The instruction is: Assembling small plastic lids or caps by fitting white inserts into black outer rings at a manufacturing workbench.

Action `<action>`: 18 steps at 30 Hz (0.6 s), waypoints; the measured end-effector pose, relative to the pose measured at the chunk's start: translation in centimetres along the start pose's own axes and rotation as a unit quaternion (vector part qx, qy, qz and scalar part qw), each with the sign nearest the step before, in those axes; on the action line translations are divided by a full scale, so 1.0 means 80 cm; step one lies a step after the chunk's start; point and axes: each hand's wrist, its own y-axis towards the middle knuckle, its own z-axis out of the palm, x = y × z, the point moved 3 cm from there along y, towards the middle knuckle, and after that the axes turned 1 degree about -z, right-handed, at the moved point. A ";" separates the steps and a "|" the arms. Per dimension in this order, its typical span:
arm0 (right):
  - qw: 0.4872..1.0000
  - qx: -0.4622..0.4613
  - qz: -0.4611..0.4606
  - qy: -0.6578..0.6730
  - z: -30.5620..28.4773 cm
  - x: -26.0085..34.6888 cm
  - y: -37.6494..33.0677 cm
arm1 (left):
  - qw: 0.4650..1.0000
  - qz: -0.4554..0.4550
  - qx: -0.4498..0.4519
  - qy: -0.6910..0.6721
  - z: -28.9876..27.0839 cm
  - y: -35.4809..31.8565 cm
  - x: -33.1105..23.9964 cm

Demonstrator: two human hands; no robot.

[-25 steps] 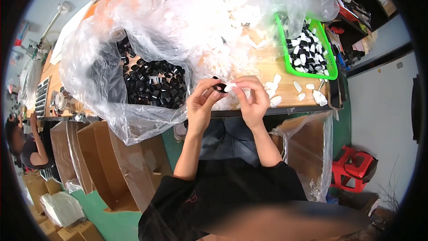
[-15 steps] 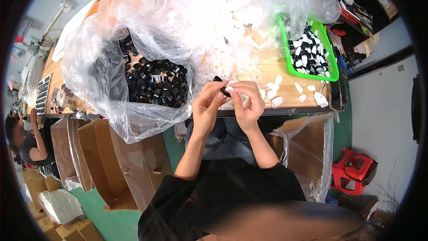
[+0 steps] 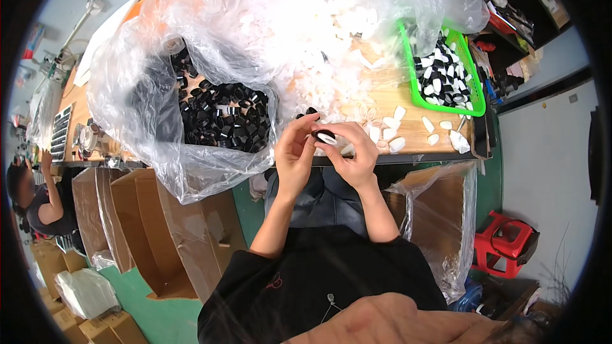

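My left hand [image 3: 294,153] and my right hand [image 3: 352,151] meet at the near edge of the wooden table [image 3: 408,99]. Between their fingertips they pinch a small black cap with a white insert [image 3: 325,136]. A clear plastic bag full of black caps [image 3: 223,118] lies just left of my hands. A heap of small white inserts [image 3: 299,32] in clear plastic spreads behind them. Loose white inserts [image 3: 398,129] lie on the wood to the right of my hands.
A green basket [image 3: 475,105] with black-and-white assembled caps stands at the table's right. Open cardboard boxes [image 3: 146,223] stand on the green floor to my left, a plastic-lined box [image 3: 440,216] to my right, and a red stool [image 3: 510,245] beyond. Another person [image 3: 35,200] sits far left.
My hands have come slightly nearer to me and closer together over the black cap; the white insert now sits at the cap.
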 end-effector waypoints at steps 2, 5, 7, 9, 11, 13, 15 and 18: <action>0.999 -0.040 0.025 0.025 0.001 -0.001 -0.007 | 0.999 -0.012 0.007 0.049 -0.005 -0.001 0.007; 0.993 -0.082 0.064 0.050 0.001 -0.005 -0.020 | 0.998 -0.041 -0.002 0.048 -0.011 0.000 0.017; 0.992 -0.086 0.076 0.051 -0.001 -0.001 -0.023 | 0.998 -0.052 0.012 0.024 -0.009 0.003 0.014; 0.990 -0.073 0.116 0.045 -0.003 -0.001 -0.023 | 0.998 -0.066 0.024 0.001 -0.009 0.004 0.012; 0.993 -0.032 0.106 0.032 -0.010 0.000 -0.012 | 0.989 -0.101 0.078 -0.079 -0.010 0.004 0.011; 0.995 0.008 0.097 0.017 -0.010 0.000 -0.011 | 0.989 -0.084 0.089 -0.086 -0.013 0.004 0.016; 0.981 -0.014 0.153 0.115 -0.011 -0.005 -0.014 | 0.989 -0.066 0.097 -0.093 -0.011 0.004 0.017; 0.973 -0.044 0.154 0.168 -0.012 0.002 -0.013 | 0.993 -0.013 0.100 -0.067 -0.010 0.000 0.013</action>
